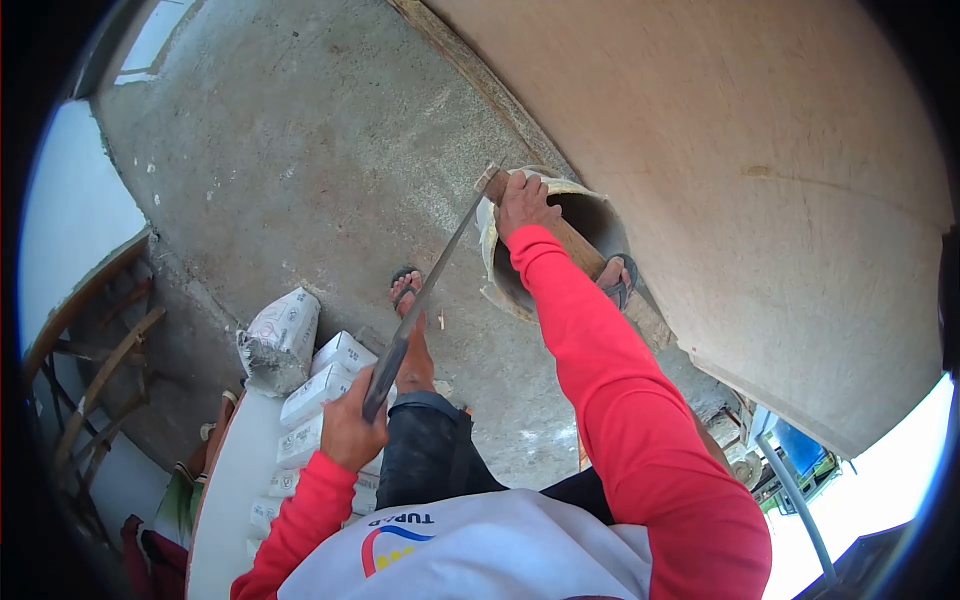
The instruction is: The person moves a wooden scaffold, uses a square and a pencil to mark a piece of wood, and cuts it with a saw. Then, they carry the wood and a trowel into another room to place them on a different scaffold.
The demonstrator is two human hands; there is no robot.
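– Head view: what's each hand on?
– Left hand [350, 430] is fisted tight around the saw [430, 290] handle, low and close to the body. Right hand [525, 205] is clamped on the near end of the plank [582, 252], fingers wrapped over the top.
– Where does the blade sit?
– It runs diagonally up from the left hand. Its far tip meets the plank end, just beside the right hand.
– And the plank?
– It lies across the bucket [575, 188], angled down to the right. One sandalled foot [617, 280] is pressed on it past the bucket rim. The other foot [408, 300] stands on the floor [300, 150], beside the blade.
– Counts?
– Two hands, both the person's own, in red sleeves. One saw, one plank, one bucket, two sandals.
– Anything in the bucket?
– The inside is dark, so I can't tell. Its rim is light and stained.
– Further out?
– White bags [315, 393] are stacked left of the legs. I count at least five, and the top one is crumpled. A wooden chair [95, 360] stands at the far left. A big board [760, 160] fills the upper right, with its edge right behind the bucket.
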